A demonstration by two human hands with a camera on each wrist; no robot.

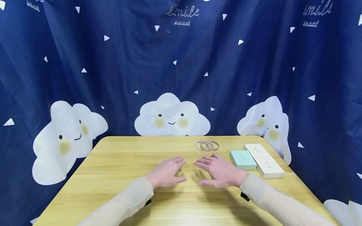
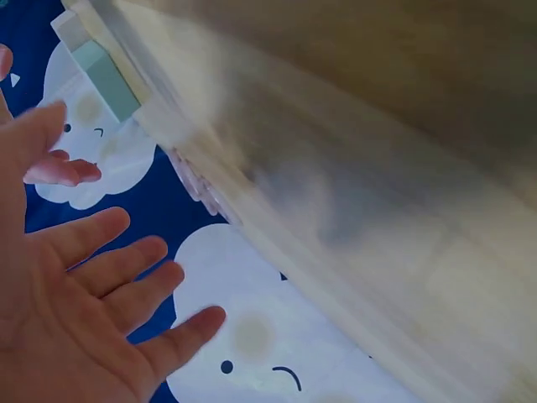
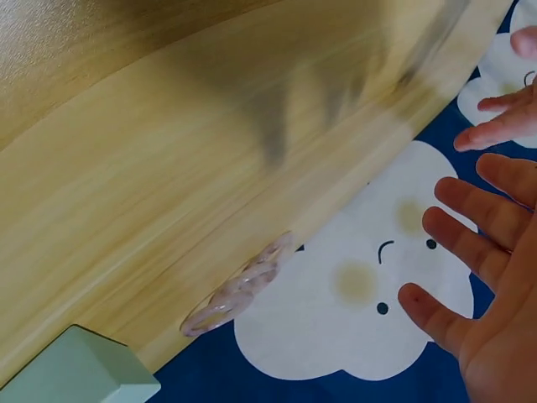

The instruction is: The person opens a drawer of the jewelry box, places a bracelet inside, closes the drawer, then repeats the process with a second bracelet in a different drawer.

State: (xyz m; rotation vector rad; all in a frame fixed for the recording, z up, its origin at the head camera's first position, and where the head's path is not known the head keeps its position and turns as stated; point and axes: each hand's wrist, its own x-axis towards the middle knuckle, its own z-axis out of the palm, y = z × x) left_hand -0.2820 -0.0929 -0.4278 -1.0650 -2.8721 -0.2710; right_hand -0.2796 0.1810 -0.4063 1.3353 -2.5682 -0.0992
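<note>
Above the wooden table, my left hand (image 1: 166, 173) hovers palm down with its fingers spread and holds nothing. My right hand (image 1: 220, 172) hovers beside it in a similar pose, its fingers loosely extended, also holding nothing. Shadows fall on the tabletop under both. Several pinkish, see-through rings that look like bangles (image 1: 207, 145) lie overlapping near the far edge, beyond the right hand's fingertips and apart from them. In the right wrist view the bangles (image 3: 239, 292) look twisted and glossy. A mint-green box (image 1: 243, 159) sits to the right of my right hand, not touched.
Two white boxes, a rear one (image 1: 256, 150) and a front one (image 1: 270, 167), stand end to end beside the green box near the table's right edge. Behind the wooden table (image 1: 113, 163) hangs a dark blue curtain (image 1: 175, 47) with smiling clouds.
</note>
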